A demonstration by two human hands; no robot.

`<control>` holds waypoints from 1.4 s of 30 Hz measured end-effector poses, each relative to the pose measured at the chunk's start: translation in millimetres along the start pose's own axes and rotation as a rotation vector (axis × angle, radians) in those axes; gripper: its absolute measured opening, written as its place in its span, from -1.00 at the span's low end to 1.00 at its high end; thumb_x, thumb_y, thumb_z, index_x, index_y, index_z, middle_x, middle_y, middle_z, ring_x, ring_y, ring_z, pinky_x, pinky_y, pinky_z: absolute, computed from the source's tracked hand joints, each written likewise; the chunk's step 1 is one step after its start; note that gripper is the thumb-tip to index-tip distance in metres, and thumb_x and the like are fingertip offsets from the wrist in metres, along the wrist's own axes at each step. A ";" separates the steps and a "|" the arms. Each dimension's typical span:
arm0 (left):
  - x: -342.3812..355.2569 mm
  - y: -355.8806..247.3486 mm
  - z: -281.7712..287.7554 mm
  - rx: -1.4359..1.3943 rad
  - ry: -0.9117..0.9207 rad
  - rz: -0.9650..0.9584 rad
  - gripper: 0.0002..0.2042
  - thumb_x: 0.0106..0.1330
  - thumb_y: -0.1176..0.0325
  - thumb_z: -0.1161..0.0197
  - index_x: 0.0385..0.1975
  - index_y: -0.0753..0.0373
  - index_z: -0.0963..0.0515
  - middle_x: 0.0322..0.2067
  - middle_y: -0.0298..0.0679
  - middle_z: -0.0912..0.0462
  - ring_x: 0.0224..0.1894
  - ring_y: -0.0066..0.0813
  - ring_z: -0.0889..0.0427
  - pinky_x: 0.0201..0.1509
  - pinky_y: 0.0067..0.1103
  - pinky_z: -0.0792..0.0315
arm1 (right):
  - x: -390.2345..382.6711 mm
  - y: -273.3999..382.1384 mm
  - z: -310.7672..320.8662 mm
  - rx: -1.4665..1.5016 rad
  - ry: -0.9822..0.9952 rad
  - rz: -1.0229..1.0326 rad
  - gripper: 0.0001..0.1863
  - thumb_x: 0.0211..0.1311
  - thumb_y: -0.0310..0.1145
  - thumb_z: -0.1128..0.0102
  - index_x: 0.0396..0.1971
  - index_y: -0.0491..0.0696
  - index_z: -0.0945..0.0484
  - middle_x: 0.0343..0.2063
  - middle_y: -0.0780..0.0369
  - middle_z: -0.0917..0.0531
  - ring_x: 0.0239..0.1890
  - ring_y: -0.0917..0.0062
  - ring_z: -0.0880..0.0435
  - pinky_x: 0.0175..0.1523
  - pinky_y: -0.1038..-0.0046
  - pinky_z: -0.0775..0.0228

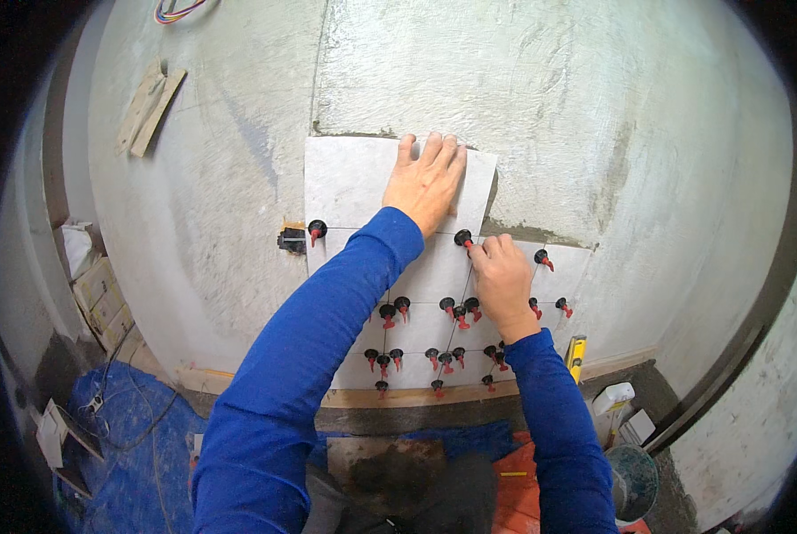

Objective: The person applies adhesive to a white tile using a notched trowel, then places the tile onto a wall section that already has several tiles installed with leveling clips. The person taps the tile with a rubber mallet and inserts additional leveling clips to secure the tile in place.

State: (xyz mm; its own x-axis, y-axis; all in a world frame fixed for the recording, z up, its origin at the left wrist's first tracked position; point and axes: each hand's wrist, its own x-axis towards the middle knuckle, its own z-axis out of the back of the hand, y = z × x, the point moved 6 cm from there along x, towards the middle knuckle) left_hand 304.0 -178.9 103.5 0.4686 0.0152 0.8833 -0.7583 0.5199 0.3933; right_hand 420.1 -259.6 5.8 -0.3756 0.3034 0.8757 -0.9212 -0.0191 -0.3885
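Note:
Light grey wall tiles [563, 276] form rows on the wall, with black-and-red tile levelers in the joints. My left hand [427, 182] lies flat on the top tile [341, 178], its fingers spread and their tips at the upper edge. My right hand [503, 280] is closed in a pinch on the red handle of a tile leveler [463, 238] at that tile's lower right corner. Another leveler [317, 230] sits at its lower left corner. My left forearm covers part of the lower rows.
A black electrical box [291, 238] is set in the wall beside the tiles. Wood strips [151, 109] stick out at upper left. A yellow level [576, 358] leans at lower right, above a bucket [634, 485]. Blue sheeting [123, 445] and cables cover the floor at left.

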 end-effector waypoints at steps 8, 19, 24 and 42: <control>-5.2 9.8 -13.5 0.014 -0.024 0.012 -0.12 -0.07 -0.02 -0.68 0.34 0.05 -0.48 0.32 -0.25 -0.49 0.44 -0.25 -0.37 0.56 0.05 -0.06 | 10.5 7.5 -8.3 -0.004 0.007 0.091 -0.90 0.08 -0.40 -0.22 -0.40 -0.07 -0.59 -0.36 0.21 -0.56 -0.16 0.33 -0.56 -0.16 0.31 -0.44; -36.7 37.8 60.7 -0.237 -0.259 0.042 -0.31 0.09 0.10 -0.63 0.29 -0.07 -0.55 0.26 -0.26 -0.55 0.34 -0.20 -0.44 0.43 -0.04 -0.20 | -25.3 -6.3 38.0 0.105 -0.123 -0.227 -0.67 0.19 -0.33 -0.52 -0.05 -0.06 -0.72 -0.18 0.16 -0.71 -0.08 0.21 -0.65 0.03 0.21 -0.51; -278.3 112.0 119.6 -0.401 -0.171 0.281 -0.78 0.29 0.28 -0.51 -0.13 0.16 -0.74 -0.12 -0.20 -0.70 -0.06 -0.20 -0.63 0.02 -0.34 -0.49 | -224.1 2.4 74.0 0.158 0.043 -0.601 -0.76 0.49 -0.40 -0.34 0.02 -0.21 -0.72 -0.13 0.11 -0.77 -0.07 0.33 -0.73 0.11 0.33 -0.55; -982.8 -91.7 166.7 0.021 1.457 1.900 -0.70 0.53 0.22 -0.09 -0.03 0.09 -0.78 -0.03 -0.08 -0.82 0.07 0.02 -0.78 0.09 -0.15 -0.65 | -725.6 -64.5 261.8 -0.057 1.491 -0.691 -0.26 0.52 0.12 -0.12 0.54 0.01 -0.34 0.49 0.02 -0.42 0.48 0.05 -0.44 0.58 0.12 -0.17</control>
State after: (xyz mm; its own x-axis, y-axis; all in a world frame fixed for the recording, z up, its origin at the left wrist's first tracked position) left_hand -162.5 -383.9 -758.1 -0.5778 0.6171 -0.5342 -0.5611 -0.7756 -0.2890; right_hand 725.6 -728.0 -529.5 0.5342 0.8334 -0.1417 -0.8453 0.5241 -0.1041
